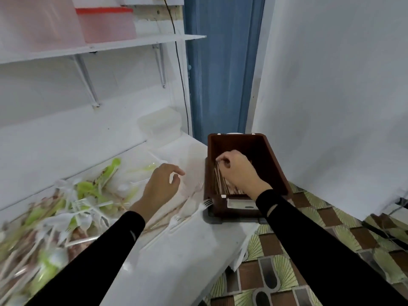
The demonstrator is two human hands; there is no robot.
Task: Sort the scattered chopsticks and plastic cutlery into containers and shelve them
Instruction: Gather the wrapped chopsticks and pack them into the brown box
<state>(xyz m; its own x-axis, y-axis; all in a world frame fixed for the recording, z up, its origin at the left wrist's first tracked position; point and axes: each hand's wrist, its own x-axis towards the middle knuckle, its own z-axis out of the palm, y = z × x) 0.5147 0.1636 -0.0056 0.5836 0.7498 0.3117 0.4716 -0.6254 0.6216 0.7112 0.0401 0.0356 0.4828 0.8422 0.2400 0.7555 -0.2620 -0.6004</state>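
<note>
Head view.
- Brown box (272, 164): open-topped, rectangular, dark plastic; sits at right end of white counter (176, 261).
- Chopsticks (223, 184): pale, thin; packed lengthwise inside box.
- Right hand (237, 171): inside box, fingers curled, pinching chopstick ends.
- Left hand (162, 183): above counter, fingers loosely curved, holding nothing.
- Plastic cutlery heap (72, 208): white and green pieces, blurred; covers counter's left part.
- White fork (204, 204): tines at box's near left corner.
</note>
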